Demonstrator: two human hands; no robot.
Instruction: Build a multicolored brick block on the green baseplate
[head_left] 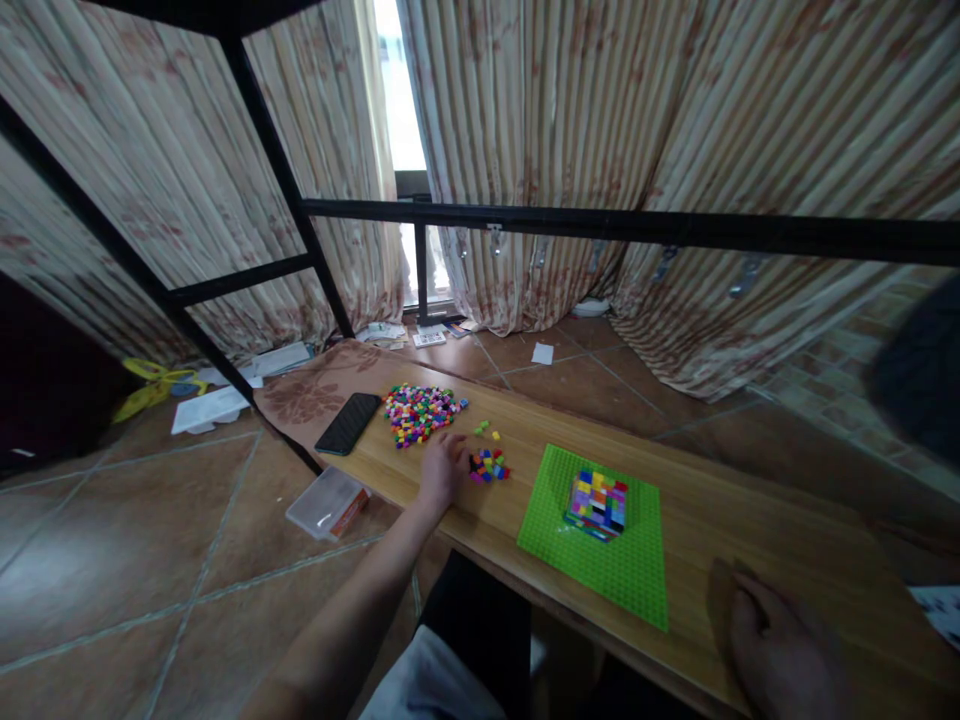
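My left hand (pixel 442 468) rests on the wooden table with its fingers loosely bent and apart. Its fingertips are at the left edge of a small pile of toy building bricks (pixel 490 466); no brick shows in its grasp. A green baseplate (pixel 540 510) lies to the right of that pile. Near the middle of the plate stands a block built of many coloured bricks (pixel 598 502). My right hand (pixel 780 640) lies at the table's near right, apart from the plate, its fingers curled in, and I see nothing held in it.
A larger heap of loose bricks (pixel 421 412) lies beyond my left hand, beside a black phone (pixel 349 424). A few loose bricks (pixel 481 428) sit between the piles. On the tiled floor is a clear plastic box (pixel 324 502). A black metal bar (pixel 525 216) runs behind the table (pixel 712 520).
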